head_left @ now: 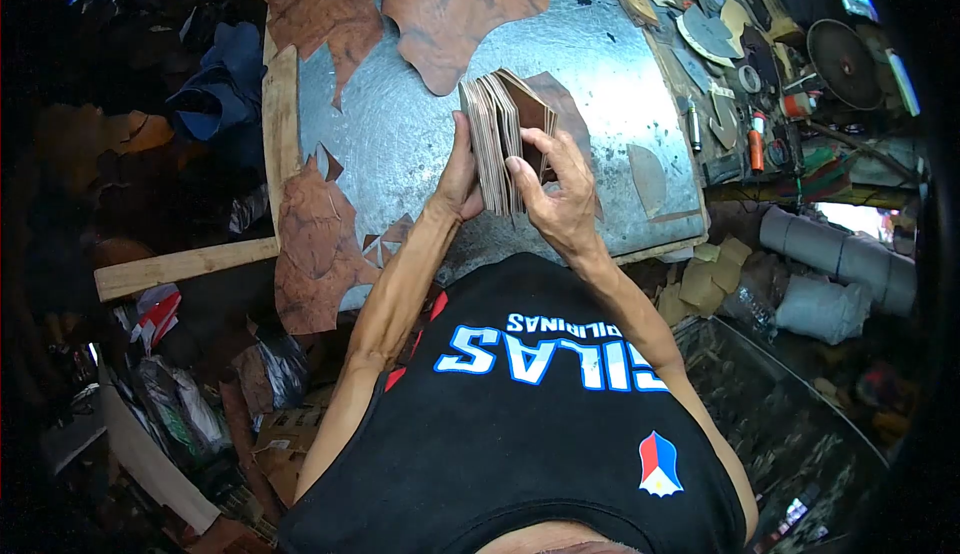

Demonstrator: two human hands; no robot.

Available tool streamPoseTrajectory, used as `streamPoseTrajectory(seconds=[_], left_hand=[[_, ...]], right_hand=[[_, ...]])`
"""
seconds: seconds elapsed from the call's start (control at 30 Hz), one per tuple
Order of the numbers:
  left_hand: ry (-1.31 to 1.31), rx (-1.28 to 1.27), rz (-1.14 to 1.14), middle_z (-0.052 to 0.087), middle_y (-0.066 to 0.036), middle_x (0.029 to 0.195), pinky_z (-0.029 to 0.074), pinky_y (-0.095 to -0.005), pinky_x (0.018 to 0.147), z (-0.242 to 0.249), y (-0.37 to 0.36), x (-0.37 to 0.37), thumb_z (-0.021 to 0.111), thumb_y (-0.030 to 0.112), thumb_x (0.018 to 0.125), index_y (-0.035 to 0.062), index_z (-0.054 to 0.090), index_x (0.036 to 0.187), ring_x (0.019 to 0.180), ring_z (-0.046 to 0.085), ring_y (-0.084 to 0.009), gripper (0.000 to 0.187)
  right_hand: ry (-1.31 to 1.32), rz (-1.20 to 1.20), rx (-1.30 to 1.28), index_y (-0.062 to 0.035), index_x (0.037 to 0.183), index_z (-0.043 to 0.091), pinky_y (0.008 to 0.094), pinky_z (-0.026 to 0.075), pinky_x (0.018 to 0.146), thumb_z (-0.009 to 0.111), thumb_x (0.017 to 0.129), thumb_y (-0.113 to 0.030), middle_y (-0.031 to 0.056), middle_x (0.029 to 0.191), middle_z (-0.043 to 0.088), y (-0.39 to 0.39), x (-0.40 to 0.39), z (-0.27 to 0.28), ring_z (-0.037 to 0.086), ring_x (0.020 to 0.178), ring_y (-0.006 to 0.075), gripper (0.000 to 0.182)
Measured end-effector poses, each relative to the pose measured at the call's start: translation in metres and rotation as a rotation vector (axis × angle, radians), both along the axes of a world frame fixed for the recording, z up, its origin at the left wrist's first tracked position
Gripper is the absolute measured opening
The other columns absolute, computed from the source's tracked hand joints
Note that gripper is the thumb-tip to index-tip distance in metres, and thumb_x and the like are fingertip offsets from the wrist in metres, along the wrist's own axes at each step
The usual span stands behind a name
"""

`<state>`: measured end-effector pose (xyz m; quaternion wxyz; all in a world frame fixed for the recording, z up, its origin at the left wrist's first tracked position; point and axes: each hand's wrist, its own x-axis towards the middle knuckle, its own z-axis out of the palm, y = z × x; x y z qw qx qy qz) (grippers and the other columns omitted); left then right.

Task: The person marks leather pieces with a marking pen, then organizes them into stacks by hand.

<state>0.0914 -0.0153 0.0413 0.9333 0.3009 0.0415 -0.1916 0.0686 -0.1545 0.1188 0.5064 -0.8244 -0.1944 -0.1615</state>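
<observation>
The stack of thin, flat brown sheets with pale, layered edges (pixel 488 149) is off the surface, held up over the middle of the silvery metal-topped table (pixel 620 74), toward its near side. The sheets stand on edge and show as closely packed, parallel stripes; their ends are angled rather than square. At the left the pack is tight; at the right several sheets splay apart, leaving a wedge-shaped gap in which a darker brown face shows. The material cannot be confirmed, though the colour resembles the brown, dark-veined leather piece (pixel 460 9) at the far side. The bare left hand (pixel 462 169) grasps the stack from the left, thumb upright along its outer face and palm low against it; its other fingers are largely hidden. The bare right hand (pixel 562 194) touches the stack from the right, with thumb extended to the sheet edges and forefinger bent toward the splayed part; whether it grips any sheet cannot be told. Both forearms reach forward from the near side and converge at the stack. A second, irregular brown leather piece (pixel 318 244) overhangs the table's near left edge.
</observation>
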Motion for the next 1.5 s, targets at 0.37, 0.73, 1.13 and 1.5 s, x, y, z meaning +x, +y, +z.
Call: streamPoseTrajectory(seconds=[0.37,0.73,1.13,1.5], left_hand=[[-0.003,-0.118,0.010,0.062,-0.009,0.116,0.055,-0.0351,0.090,-0.012,0.001,0.000,0.022,0.070,0.093,0.0087,0.051,0.130,0.105,0.062,-0.0196,0.077],[-0.001,-0.075,-0.026,0.061,-0.009,0.117,0.054,-0.0353,0.091,-0.008,0.000,-0.001,0.024,0.072,0.091,0.0084,0.050,0.130,0.106,0.062,-0.0193,0.079],[-0.027,-0.112,-0.091,0.060,-0.012,0.119,0.055,-0.0360,0.091,-0.008,0.007,0.001,0.026,0.071,0.091,0.0082,0.049,0.132,0.108,0.061,-0.0219,0.078],[-0.128,0.274,-0.062,0.056,-0.016,0.126,0.052,-0.0370,0.096,0.005,0.016,0.003,0.033,0.074,0.087,0.0000,0.041,0.135,0.113,0.059,-0.0234,0.089]], right_hand=[[0.022,0.006,-0.014,0.0001,0.111,0.061,0.0381,0.052,0.071,0.069,0.083,-0.008,0.0189,0.099,0.062,0.002,-0.004,0.004,0.063,0.084,0.0289,0.031],[-0.020,0.030,-0.022,-0.0010,0.116,0.058,0.0400,0.051,0.078,0.071,0.081,-0.010,0.0196,0.104,0.062,0.000,-0.005,-0.001,0.063,0.092,0.0330,0.038],[0.050,0.046,0.041,0.0009,0.116,0.058,0.0378,0.050,0.077,0.066,0.087,-0.011,0.0170,0.101,0.062,-0.004,-0.006,-0.006,0.062,0.091,0.0273,0.032],[0.139,-0.076,0.116,0.0029,0.106,0.064,0.0378,0.051,0.082,0.068,0.087,-0.021,0.0230,0.116,0.059,-0.013,-0.003,-0.004,0.061,0.102,0.0304,0.031]])
